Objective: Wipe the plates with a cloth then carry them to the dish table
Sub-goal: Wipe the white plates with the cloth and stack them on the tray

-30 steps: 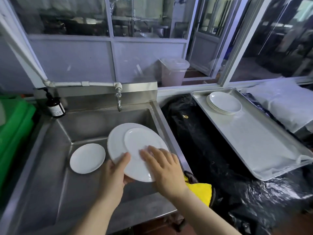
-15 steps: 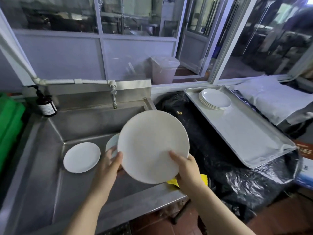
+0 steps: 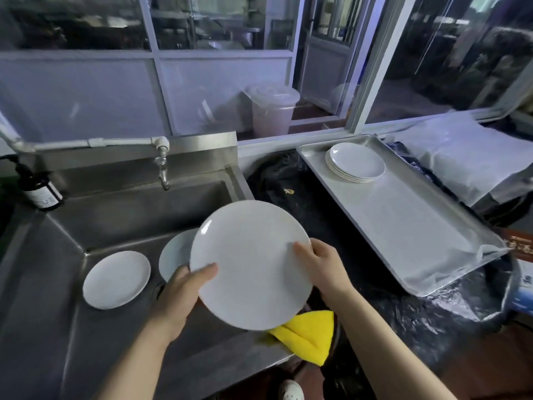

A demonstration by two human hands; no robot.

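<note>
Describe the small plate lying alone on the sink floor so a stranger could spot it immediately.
Start at the steel sink under the tap. On its floor, left of the drain, lies a small white plate flat and untouched. Unlike the plate beside it, nothing overlaps it, and no hand holds it.

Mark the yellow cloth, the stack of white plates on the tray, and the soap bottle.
yellow cloth (image 3: 307, 332), head view, middle of folded part
stack of white plates (image 3: 357, 161), head view, top plate's centre
dark soap bottle (image 3: 40, 192), head view, label
</note>
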